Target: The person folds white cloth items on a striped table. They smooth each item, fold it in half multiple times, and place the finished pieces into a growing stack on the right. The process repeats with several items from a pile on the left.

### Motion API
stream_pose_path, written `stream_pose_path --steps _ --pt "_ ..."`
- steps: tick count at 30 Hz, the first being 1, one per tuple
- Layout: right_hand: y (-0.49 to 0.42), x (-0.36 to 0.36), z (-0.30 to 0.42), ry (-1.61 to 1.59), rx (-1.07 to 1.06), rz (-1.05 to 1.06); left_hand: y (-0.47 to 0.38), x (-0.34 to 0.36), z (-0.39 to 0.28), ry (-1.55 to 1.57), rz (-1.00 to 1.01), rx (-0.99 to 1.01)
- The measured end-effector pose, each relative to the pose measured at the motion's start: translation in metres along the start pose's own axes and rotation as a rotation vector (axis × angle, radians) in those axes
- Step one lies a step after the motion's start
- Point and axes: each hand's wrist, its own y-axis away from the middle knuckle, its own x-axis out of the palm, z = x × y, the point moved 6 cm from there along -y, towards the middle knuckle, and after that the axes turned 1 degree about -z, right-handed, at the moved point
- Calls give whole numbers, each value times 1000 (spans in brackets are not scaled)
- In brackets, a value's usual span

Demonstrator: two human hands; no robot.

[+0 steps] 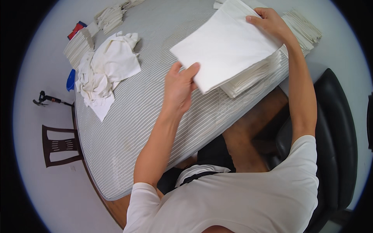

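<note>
Between my two hands a folded white cloth (224,43) is spread flat. My left hand (180,84) pinches its near left corner, thumb on top. At the far right edge my right hand (269,24) grips it, also with the thumb above and the other fingers mostly hidden. Beneath the cloth, partly covered by it, a stack of folded white cloths (250,77) rests near the table's edge. Whether the held cloth touches that stack, I cannot tell.
Crumpled white cloths (112,64) lie on the striped table cover (140,116) at left. Folded stacks stand at the far left (80,46) and far right (303,30). A dark wooden chair (61,145) is beyond the table's left edge; a black padded chair (335,139) stands at right.
</note>
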Motion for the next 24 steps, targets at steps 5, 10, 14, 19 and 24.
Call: stream_pose_path --steps 5,10,14,19,24 --pt "-14 -19 -72 101 67 129 -34 61 31 22 11 -101" --pt "-14 5 -112 42 201 183 -48 68 65 12 -27 -188" --pt "-9 18 -122 76 161 221 -51 64 74 -26 -30 -220" --pt "-6 20 -131 171 207 192 -45 63 70 -11 -38 -162" --pt "9 14 -139 429 137 -42 -35 41 74 -161 -89 -216"
